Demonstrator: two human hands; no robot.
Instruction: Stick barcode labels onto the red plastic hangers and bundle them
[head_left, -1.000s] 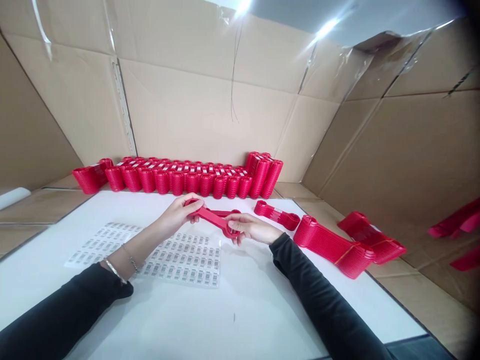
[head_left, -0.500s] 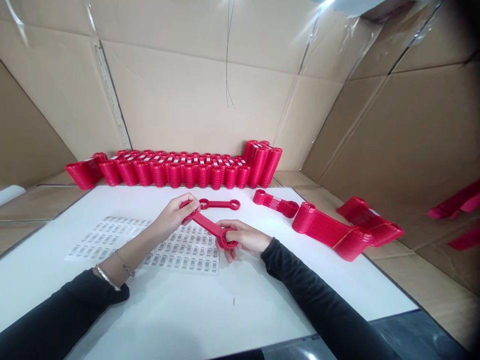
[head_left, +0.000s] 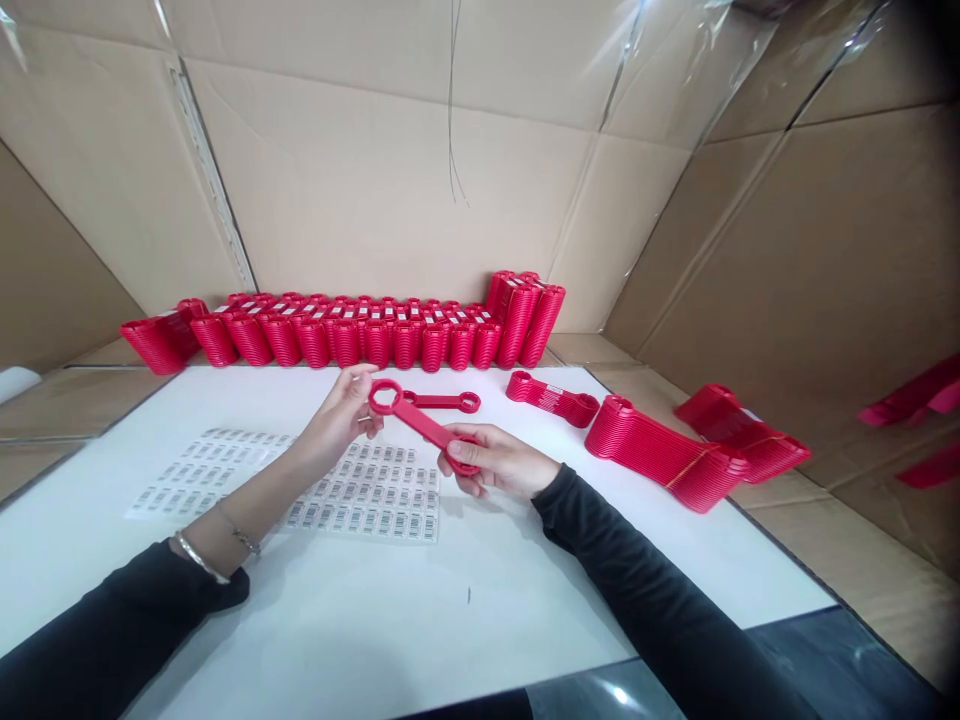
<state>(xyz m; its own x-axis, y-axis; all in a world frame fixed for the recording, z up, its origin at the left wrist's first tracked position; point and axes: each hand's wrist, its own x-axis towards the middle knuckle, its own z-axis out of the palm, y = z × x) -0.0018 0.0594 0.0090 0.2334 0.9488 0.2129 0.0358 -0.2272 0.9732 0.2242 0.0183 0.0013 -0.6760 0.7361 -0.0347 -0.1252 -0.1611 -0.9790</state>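
My right hand (head_left: 499,462) grips one end of a red plastic ring-ended wrench (head_left: 424,425), its thumb across the ring there. The wrench is held tilted above the table, its other ring up and to the left. Right beside that upper ring is my left hand (head_left: 343,412), fingers parted and curved; whether a fingertip still touches the rim I cannot tell. Behind the held piece, a second red wrench (head_left: 442,401) lies flat on the white table (head_left: 360,620). Beneath my left forearm are sheets of small barcode labels (head_left: 375,495), partly covered by it.
Stacks of red wrenches (head_left: 345,342) line the table's back edge, with taller stacks (head_left: 529,320) at their right end. On the right lie a small stack (head_left: 553,398), a larger banded stack (head_left: 664,452) and another bundle (head_left: 742,432). Cardboard walls (head_left: 390,190) enclose the table.
My left hand has loosened from the upper ring, which now shows whole. My right hand has shifted slightly up and right, its thumb now over the lower ring. The view has tilted a little.
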